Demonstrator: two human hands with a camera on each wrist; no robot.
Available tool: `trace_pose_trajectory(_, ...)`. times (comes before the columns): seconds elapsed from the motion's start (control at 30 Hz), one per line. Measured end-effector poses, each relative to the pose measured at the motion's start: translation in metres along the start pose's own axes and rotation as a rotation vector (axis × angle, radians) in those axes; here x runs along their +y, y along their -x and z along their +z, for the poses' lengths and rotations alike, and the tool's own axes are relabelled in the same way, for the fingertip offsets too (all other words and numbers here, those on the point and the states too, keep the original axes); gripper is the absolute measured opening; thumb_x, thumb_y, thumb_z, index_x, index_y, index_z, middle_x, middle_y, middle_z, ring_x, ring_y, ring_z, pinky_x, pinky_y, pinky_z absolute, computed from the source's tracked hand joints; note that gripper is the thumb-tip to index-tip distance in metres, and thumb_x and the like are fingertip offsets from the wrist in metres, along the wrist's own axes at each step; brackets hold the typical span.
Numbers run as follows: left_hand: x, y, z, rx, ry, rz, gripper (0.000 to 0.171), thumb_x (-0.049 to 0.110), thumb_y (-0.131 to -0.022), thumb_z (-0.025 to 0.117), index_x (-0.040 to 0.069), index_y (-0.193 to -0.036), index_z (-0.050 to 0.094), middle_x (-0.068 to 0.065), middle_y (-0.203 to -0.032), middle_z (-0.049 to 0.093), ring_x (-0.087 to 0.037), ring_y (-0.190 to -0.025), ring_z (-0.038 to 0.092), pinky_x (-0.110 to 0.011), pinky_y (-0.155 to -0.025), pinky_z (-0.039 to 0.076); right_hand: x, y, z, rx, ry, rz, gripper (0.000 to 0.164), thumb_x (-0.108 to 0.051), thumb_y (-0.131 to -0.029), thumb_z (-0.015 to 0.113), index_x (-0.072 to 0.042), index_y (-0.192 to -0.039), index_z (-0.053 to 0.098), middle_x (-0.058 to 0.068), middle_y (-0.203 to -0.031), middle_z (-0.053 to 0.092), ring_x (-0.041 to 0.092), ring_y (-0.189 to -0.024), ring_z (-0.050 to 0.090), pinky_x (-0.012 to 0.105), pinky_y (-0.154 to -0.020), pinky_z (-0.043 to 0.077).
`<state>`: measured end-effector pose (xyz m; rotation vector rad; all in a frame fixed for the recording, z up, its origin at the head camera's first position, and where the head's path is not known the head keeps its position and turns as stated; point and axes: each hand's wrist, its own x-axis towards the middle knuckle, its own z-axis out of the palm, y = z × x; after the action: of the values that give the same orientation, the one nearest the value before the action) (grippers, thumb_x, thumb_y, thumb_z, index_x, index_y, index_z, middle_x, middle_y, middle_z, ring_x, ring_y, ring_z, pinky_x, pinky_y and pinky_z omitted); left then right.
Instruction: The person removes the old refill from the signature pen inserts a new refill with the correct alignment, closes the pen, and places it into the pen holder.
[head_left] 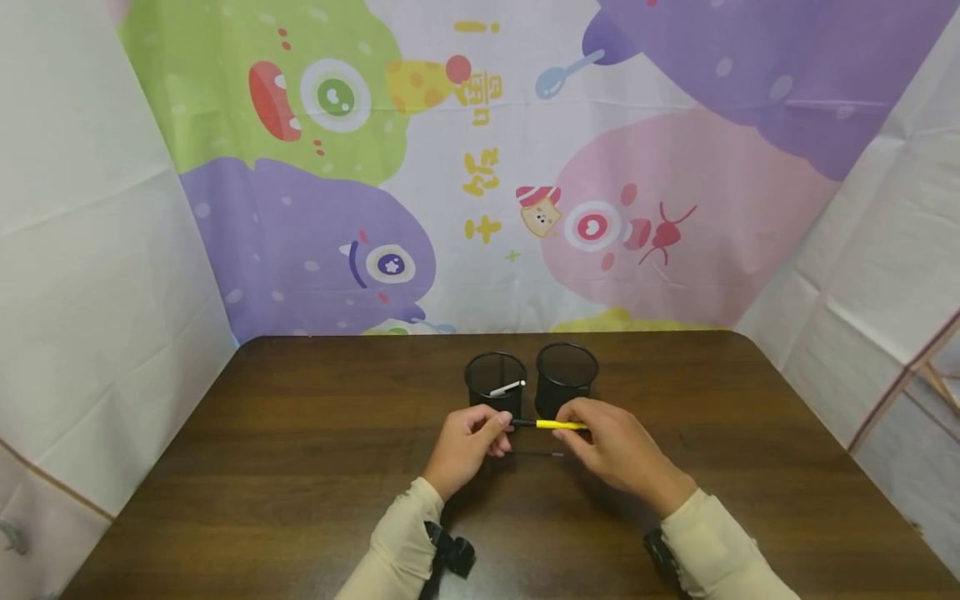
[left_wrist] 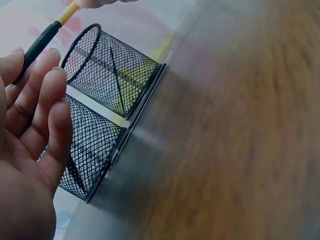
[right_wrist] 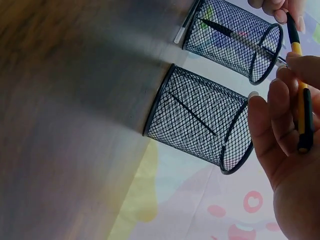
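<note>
Between my two hands a yellow-and-black pen (head_left: 551, 424) is held level, in front of the two mesh cups. My left hand (head_left: 467, 446) pinches its black tip end between thumb and fingers. The right hand (head_left: 618, 446) grips the yellow barrel near the other end, whose black part (right_wrist: 305, 120) shows in the right wrist view. Behind the left hand stands a black mesh pen cup (head_left: 474, 398) with a grey-white pen (head_left: 507, 388) leaning in it. A second mesh cup (head_left: 562, 397) is behind the right hand; a thin dark line (right_wrist: 192, 114) slants across its mesh.
A thin dark stick with a pale end (head_left: 557, 455) lies on the brown wooden table (head_left: 300, 467), close before the cups. Behind the table hangs a cartoon-printed cloth (head_left: 450, 275); white cloth panels (head_left: 112, 250) flank both sides.
</note>
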<state>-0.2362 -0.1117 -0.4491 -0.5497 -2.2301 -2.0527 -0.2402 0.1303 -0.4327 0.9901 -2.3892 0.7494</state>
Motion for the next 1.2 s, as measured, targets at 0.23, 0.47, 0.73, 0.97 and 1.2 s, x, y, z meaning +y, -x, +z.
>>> trace_pose_trajectory(0.23,-0.022,-0.006,0.001,0.005,-0.004,-0.007,0.018,0.006,-0.097,0.065,-0.011,-0.094,0.069,-0.009,-0.07,0.066,-0.012,-0.062,0.062,-0.024,-0.061,0.055,0.002,0.001,0.0,-0.002,0.018,-0.021,0.01,-0.015,-0.09,0.077,-0.018,-0.095,0.069,-0.015,-0.085,0.06,0.002,-0.069,0.051,0.024,-0.062,0.047)
trace_pose_trajectory(0.47,-0.015,-0.003,0.001,-0.019,0.01,0.012,0.021,0.009,-0.097,0.066,-0.013,-0.095,0.068,-0.013,-0.072,0.067,-0.013,-0.064,0.063,-0.025,-0.062,0.056,0.001,0.001,-0.005,-0.061,0.004,0.035,0.009,-0.022,-0.093,0.074,-0.018,-0.1,0.069,-0.015,-0.086,0.063,0.001,-0.07,0.054,0.026,-0.064,0.05)
trace_pose_trajectory(0.73,-0.028,-0.006,0.0,-0.017,0.005,-0.007,0.019,0.008,-0.098,0.065,-0.01,-0.096,0.068,-0.012,-0.073,0.067,-0.012,-0.064,0.063,-0.025,-0.063,0.056,0.001,-0.001,-0.004,-0.066,0.009,0.049,0.018,-0.02,-0.086,0.082,-0.02,-0.093,0.065,-0.016,-0.082,0.06,0.002,-0.068,0.053,0.026,-0.063,0.048)
trace_pose_trajectory(0.97,-0.027,-0.004,0.0,-0.034,0.019,0.018,0.024,0.012,-0.096,0.069,-0.012,-0.098,0.067,-0.012,-0.074,0.068,-0.013,-0.066,0.064,-0.027,-0.064,0.057,0.003,0.0,-0.003,-0.062,0.027,0.002,0.004,-0.022,-0.093,0.074,-0.018,-0.093,0.072,-0.017,-0.083,0.062,0.0,-0.069,0.053,0.027,-0.065,0.05)
trace_pose_trajectory(1.2,-0.028,-0.004,0.0,-0.028,0.017,0.027,0.022,0.01,-0.097,0.068,-0.011,-0.097,0.067,-0.011,-0.073,0.068,-0.013,-0.065,0.065,-0.028,-0.063,0.058,0.002,0.001,-0.003,-0.124,-0.002,0.1,0.015,-0.031,-0.092,0.075,-0.022,-0.103,0.069,-0.017,-0.084,0.065,0.0,-0.068,0.055,0.028,-0.063,0.049)
